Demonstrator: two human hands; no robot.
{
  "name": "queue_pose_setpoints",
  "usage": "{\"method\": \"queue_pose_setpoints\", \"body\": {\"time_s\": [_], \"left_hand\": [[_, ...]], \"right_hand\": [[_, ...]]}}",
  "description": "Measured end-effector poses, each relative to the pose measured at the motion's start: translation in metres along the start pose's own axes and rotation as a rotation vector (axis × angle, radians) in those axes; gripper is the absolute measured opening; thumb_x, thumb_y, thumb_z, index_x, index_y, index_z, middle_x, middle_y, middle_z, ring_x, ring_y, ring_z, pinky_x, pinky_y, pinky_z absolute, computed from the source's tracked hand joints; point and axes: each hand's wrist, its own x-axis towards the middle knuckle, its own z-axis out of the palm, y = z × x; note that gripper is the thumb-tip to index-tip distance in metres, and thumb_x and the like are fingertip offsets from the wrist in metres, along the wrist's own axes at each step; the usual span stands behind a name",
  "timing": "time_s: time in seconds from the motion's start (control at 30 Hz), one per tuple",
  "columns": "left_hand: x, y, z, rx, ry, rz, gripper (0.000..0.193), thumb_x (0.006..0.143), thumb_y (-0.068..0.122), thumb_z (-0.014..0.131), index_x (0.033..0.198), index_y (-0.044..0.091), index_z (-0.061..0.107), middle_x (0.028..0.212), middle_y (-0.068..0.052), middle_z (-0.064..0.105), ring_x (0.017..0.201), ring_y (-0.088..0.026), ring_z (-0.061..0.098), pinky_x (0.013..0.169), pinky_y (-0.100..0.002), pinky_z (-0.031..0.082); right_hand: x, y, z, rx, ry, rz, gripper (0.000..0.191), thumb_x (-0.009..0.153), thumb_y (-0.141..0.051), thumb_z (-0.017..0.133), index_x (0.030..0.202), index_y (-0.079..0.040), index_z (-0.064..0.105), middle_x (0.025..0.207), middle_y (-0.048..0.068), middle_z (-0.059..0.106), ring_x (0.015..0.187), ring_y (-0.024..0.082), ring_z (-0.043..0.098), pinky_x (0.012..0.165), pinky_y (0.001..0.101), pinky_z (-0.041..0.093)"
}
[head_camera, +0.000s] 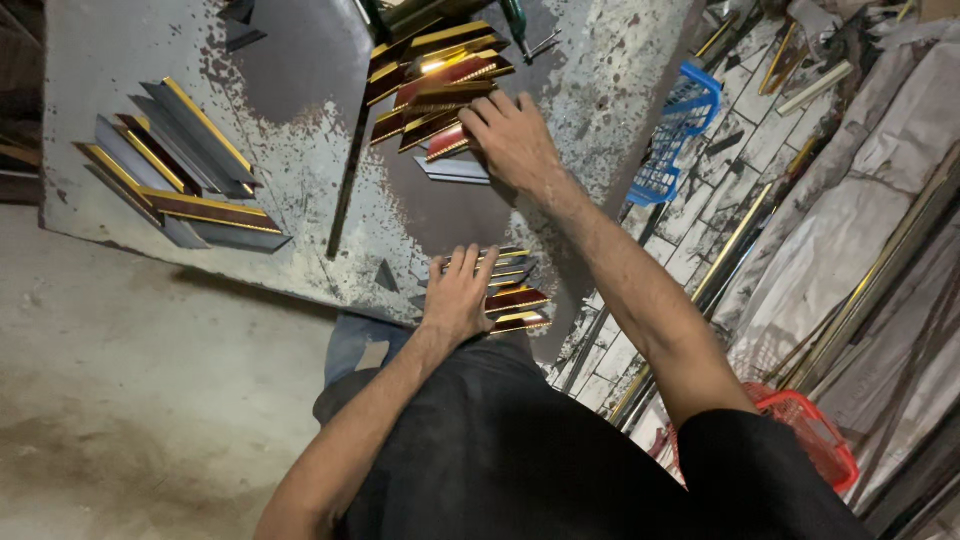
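The person is leaning over a worn, paint-flecked metal surface (300, 160) and is working with short mitred lengths of picture-frame moulding, dark red with gold edges. The slim dark bar (347, 180) lying upright across the middle of the surface is serving as the landmark here.

The left hand (457, 297) is resting flat, fingers spread wide, on a small stack of moulding pieces (515, 298) lying to the right of the bar's lower end, close to the near edge of the surface. It is pressing down on them rather than gripping. The right hand (512, 140) is reaching farther out, fingers curled loosely over the near side of a larger heap of moulding pieces (440, 85) just right of the bar's upper end; whether it is actually pinching one piece I cannot tell.

A third group of longer offcuts (175, 165) is lying fanned out well to the left of the bar. A blue plastic basket (675, 135) is hanging off the far right of the surface, and a red basket (815, 435) is sitting on the floor below.

To my eye, sorting like this is going best when one piece is being lifted at a time by its back, keeping the gilded faces from scraping, with the near stack being steadied flat.
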Motion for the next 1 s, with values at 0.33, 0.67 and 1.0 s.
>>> {"method": "queue_pose_setpoints", "body": {"time_s": [0.33,0.67,1.0], "left_hand": [[0.003,0.0,-0.002,-0.018,-0.115,-0.036,0.121,0.046,0.029,0.098,0.149,0.008,0.04,0.141,-0.017,0.049,0.134,-0.035,0.045,0.111,-0.054,0.035],[-0.003,-0.004,0.015,0.008,-0.039,0.0,0.116,0.045,0.031,0.098,0.144,0.003,0.045,0.152,-0.019,0.038,0.143,-0.039,0.033,0.115,-0.055,0.031],[0.003,0.004,-0.011,0.064,-0.191,-0.073,0.112,0.049,0.036,0.096,0.145,0.013,0.044,0.15,-0.023,0.038,0.143,-0.04,0.033,0.113,-0.052,0.03]], "right_hand": [[-0.026,-0.018,0.005,-0.004,-0.027,-0.162,0.029,0.091,-0.016,0.072,0.119,-0.009,0.071,0.109,0.007,0.068,0.102,0.023,0.063,0.083,0.0375,0.054],[-0.083,-0.063,-0.013,0.117,-0.199,-0.098,0.048,0.086,-0.033,0.068,0.129,-0.012,0.069,0.114,0.012,0.067,0.106,0.025,0.058,0.088,0.0447,0.046],[-0.06,-0.034,-0.024,0.347,-0.683,0.057,0.035,0.112,-0.045,0.052,0.126,-0.02,0.072,0.118,0.004,0.069,0.114,0.019,0.058,0.1,0.0393,0.046]]}}
